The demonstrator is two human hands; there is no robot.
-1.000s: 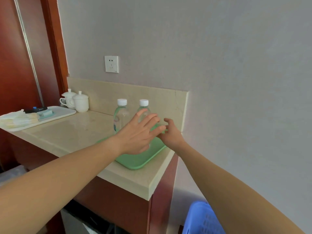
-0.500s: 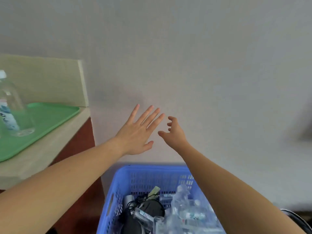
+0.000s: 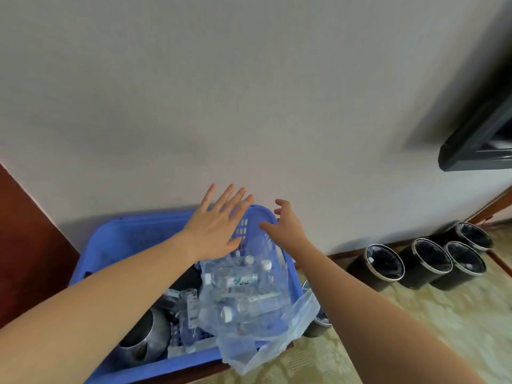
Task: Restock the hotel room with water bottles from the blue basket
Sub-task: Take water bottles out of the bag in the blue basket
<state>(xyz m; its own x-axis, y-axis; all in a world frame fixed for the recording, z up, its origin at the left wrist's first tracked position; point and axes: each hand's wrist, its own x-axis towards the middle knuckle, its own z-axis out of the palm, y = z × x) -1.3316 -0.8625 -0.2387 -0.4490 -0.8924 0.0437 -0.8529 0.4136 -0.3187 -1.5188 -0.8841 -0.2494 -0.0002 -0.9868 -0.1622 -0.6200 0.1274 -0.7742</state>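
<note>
The blue basket (image 3: 130, 234) stands on the floor against the wall. Inside it, a clear plastic bag (image 3: 266, 328) holds several water bottles (image 3: 241, 284) with white caps, lying on their sides. My left hand (image 3: 216, 225) hovers flat above the basket's far part, fingers straight and spread, holding nothing. My right hand (image 3: 285, 225) hangs over the basket's far right corner with loosely curled fingers and is empty. Neither hand touches a bottle.
A metal pot (image 3: 141, 339) and small packaged items (image 3: 188, 309) share the basket's left half. Several black bins (image 3: 385, 264) with dark liners line the wall at right. A dark cabinet side (image 3: 25, 245) stands at left, and a black TV corner (image 3: 476, 145) projects at upper right.
My view swung from the counter with the green tray and two bottles down to the basket on the floor. Both hands came away from the tray and now hover over the basket.
</note>
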